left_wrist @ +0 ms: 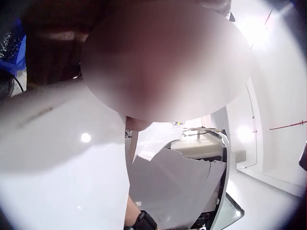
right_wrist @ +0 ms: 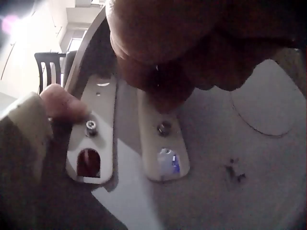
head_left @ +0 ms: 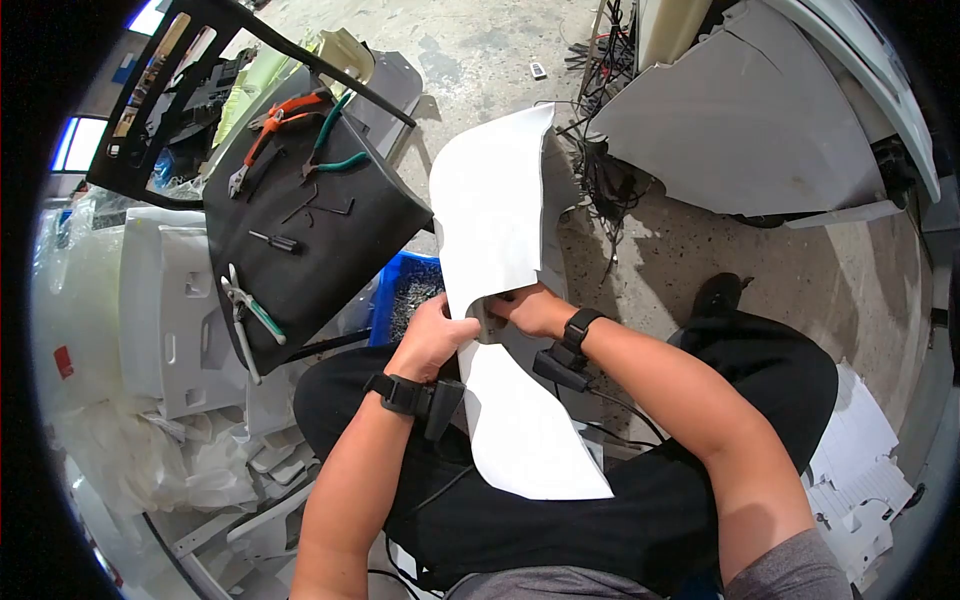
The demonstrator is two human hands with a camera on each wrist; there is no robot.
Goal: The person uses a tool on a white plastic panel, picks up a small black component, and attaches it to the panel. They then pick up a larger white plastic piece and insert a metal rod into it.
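Note:
A white curved panel (head_left: pixel 495 200) lies across the person's lap, narrow in the middle. The left hand (head_left: pixel 435 335) grips its left edge at that narrow part, thumb on the near side. From the other side the right hand (head_left: pixel 535 310) reaches in under the panel, its fingertips hidden in the head view. On the panel's underside, the right wrist view shows two pale oblong brackets (right_wrist: pixel 151 148), each with a bolt and a hole. The right fingers (right_wrist: pixel 163 98) are bent just above one bolt (right_wrist: pixel 164 127); I cannot tell whether they pinch anything.
A black chair seat (head_left: pixel 335 230) at the left carries orange-handled pliers (head_left: pixel 275 125), green-handled pliers (head_left: pixel 330 150), cutters (head_left: pixel 240 305), a short screwdriver (head_left: pixel 275 241) and hex keys. Below it stands a blue bin (head_left: pixel 385 295) of small metal parts. Cables (head_left: pixel 605 170) and large panels lie around.

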